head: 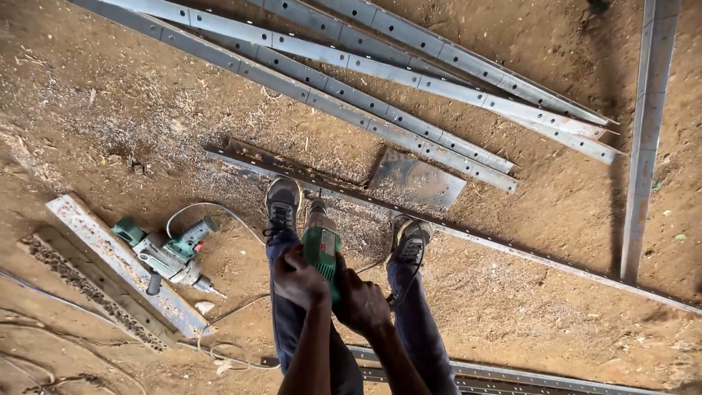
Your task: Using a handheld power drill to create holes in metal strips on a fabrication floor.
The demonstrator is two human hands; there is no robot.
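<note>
A spare green drill (170,252) lies idle on the dirt floor's left side. Centre, the left hand (298,278) and right hand (360,301) both clamp the green drill (322,245), bit down on the long steel strip (453,232) pinned underfoot. Punched strips (409,77) lie beyond; shavings everywhere, holes remaining can't be judged.

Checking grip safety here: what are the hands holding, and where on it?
Both hands, left hand and right hand, grip the green electric drill around its rear body and handle.
</note>
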